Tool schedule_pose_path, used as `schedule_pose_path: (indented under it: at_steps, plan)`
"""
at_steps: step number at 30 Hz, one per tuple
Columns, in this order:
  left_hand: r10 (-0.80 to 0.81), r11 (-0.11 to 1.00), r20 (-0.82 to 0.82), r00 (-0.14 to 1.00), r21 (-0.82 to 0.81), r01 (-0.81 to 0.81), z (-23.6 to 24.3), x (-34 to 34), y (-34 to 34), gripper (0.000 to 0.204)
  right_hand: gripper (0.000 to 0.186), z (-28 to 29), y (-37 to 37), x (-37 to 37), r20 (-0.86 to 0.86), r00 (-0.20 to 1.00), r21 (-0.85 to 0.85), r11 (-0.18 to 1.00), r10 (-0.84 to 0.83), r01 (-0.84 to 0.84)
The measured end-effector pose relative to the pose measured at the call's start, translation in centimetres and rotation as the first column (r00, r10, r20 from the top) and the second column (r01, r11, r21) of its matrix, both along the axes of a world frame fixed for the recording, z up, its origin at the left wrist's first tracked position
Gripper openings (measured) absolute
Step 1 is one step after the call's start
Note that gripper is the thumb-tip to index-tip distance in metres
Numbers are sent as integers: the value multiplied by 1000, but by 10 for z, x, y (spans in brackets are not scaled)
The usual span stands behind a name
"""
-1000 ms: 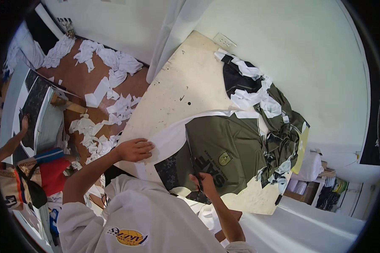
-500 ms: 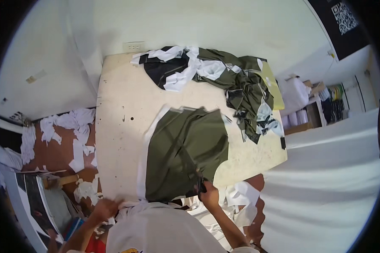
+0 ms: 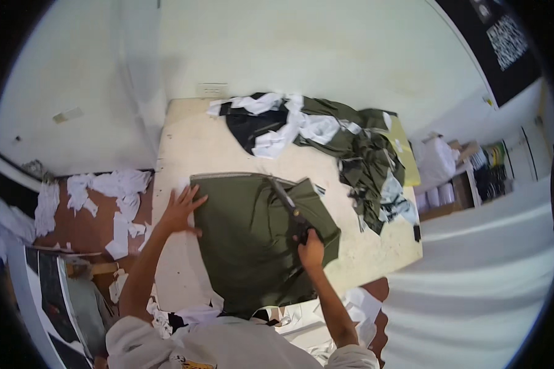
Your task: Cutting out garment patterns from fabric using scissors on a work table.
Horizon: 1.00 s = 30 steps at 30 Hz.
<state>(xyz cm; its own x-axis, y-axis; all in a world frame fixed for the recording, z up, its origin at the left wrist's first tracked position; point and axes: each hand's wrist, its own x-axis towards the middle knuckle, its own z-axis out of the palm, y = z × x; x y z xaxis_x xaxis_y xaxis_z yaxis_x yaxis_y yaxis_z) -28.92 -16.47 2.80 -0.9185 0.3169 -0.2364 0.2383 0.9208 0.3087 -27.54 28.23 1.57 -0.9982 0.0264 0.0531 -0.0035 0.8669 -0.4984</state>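
Note:
An olive-green piece of fabric [image 3: 246, 246] lies spread on the pale table [image 3: 184, 138], with a stitched seam along its far edge. My left hand [image 3: 181, 212] rests on its left edge, fingers spread. Over the fabric's right half, my right hand [image 3: 312, 251] grips the dark handles of a large pair of scissors [image 3: 284, 195]. The blades point away toward the far edge of the cloth. Whether they touch the fabric I cannot tell.
Crumpled olive, black and white garments [image 3: 357, 147] heap along the table's back and right side, beside a yellow sheet [image 3: 403, 150]. White scraps [image 3: 114, 190] litter the brown floor at left. A white curtain [image 3: 480, 270] hangs at right.
My left hand has come up from near my body onto the fabric's left edge. The fabric's far left corner is now spread flatter. The scissors have moved farther forward.

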Motion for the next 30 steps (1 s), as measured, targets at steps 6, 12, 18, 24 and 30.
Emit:
schedule_pose_path:
  at_steps: [6,12,18,24,30]
  plan:
    - [210,974,-318,925,-15,-226,34,-71,-31,123,37,21,-45,-125,-207,971,-29,991,124,-133]
    - [165,945,-103,981,301,-127,31,86,47,78,30,63,-45,17,33,992,-315,943,124,-107]
    - [-10,975,-141,990,217,41,20,213,95,55,24,73,-33,216,576,751,-504,864,323,15]
    - [140,955,-264,954,290,-60,8,252,87,49,45,92,-66,270,817,494,-456,857,297,239]
    - [212,930,-310,927,357,-93,1,269,88,46,40,84,-95,262,807,489,-513,803,330,304]
